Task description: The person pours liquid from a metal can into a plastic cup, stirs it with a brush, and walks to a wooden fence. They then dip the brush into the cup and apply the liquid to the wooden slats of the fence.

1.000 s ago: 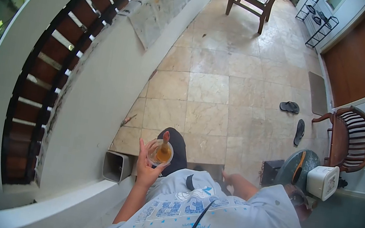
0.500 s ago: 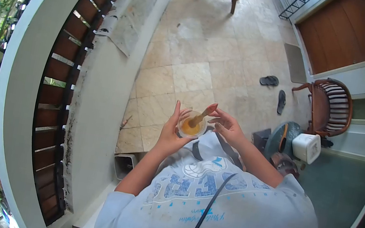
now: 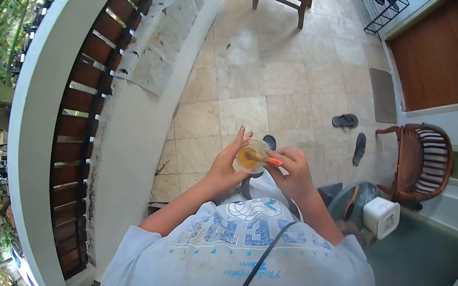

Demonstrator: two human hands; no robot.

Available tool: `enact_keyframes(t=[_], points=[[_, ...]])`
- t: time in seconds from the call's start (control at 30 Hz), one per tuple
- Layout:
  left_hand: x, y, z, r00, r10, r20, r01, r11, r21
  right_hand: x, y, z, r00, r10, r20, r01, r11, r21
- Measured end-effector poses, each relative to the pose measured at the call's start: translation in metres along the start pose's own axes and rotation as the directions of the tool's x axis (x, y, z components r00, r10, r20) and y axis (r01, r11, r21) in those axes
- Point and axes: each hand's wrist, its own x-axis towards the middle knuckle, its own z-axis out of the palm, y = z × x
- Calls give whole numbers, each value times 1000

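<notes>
A clear round cup with yellow-orange contents is held in front of my body. My left hand wraps round its left side, fingers pointing up. A brush with a reddish-orange handle end stands in the cup, its bristles down in the yellow contents. Fingers of my right hand are closed round the brush near its handle end, at the cup's right side.
Beside me on the right, a round table bears a white container and an orange-and-black tool. A wooden chair and dark slippers stand beyond. A slatted railing runs along the left.
My right hand has closed on the brush, whose handle now tilts lower to the right. The view has shifted, so the room appears lower and further right.
</notes>
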Motion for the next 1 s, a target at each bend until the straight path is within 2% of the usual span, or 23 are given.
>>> enact_keyframes(t=[0.07,0.13,0.23,0.27,0.33,0.4,0.47,0.53,0.63,0.83,1.0], points=[[37,17,7,999,-43,-16,43,999,-8,27,17,-32,996,-61,-63,56,995,-86],[75,32,13,995,-97,-27,96,995,-23,57,33,-60,989,-80,-124,70,994,-83],[134,42,20,997,-43,-63,43,999,-2,96,69,-95,964,-204,-168,191,978,-89],[153,41,22,998,-28,-64,29,1000,5,109,80,-106,961,-216,-176,201,975,-97],[182,35,25,987,63,-145,-63,998,1,132,101,-124,967,-178,-181,183,983,8],[208,35,21,985,71,-160,-72,997,-3,162,114,-140,968,-191,-165,194,981,1],[229,33,14,970,48,-238,-57,998,-34,195,129,-151,978,-211,9,209,974,87],[250,25,4,960,78,-269,-78,997,12,229,143,-152,965,-263,15,261,962,78],[285,9,-20,939,52,-341,-38,998,49,284,160,-146,915,-392,90,396,918,-24],[361,-23,-103,893,64,-445,-41,997,61,399,185,-95,903,-407,138,401,913,74],[434,-34,-190,851,59,-522,-38,998,51,513,175,-86,895,-400,196,392,917,79]])
